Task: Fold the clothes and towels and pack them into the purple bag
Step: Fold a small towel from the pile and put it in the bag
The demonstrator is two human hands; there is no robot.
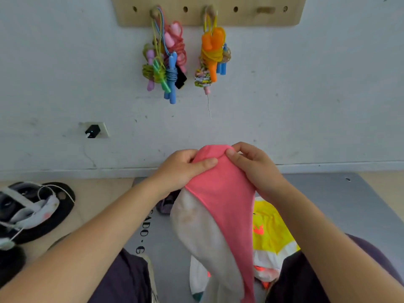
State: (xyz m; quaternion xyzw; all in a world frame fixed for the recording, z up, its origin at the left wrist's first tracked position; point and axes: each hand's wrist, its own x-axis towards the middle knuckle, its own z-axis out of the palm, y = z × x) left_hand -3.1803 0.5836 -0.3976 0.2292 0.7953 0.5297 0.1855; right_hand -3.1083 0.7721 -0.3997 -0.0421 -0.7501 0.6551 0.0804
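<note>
Pale wall (306, 95) and a grey floor mat (341, 200) frame the view. Held up over the mat, in front of the wall's base, is a pink and white garment (220, 204). Both hands pinch its top pink edge: the left hand (181, 169) has its thumb pressed across the front of the cloth with fingers curled behind, and the right hand (253, 165) grips the same edge just beside it, thumb on the front. The rest of the garment hangs down between the forearms, the pink band running along the right side and the white panel on the left. Behind it, low on the mat, lies a yellow and white piece of clothing (271, 232) with orange marks. A small patch of purple fabric (165, 206) shows beneath the left wrist. On the bare floor to the left sits a dark round object (54, 215) with white straps across it. Higher on the wall, a wooden peg board (251, 16) carries bundles of coloured skipping ropes (166, 60), and a socket (95, 130) holds a black plug.
</note>
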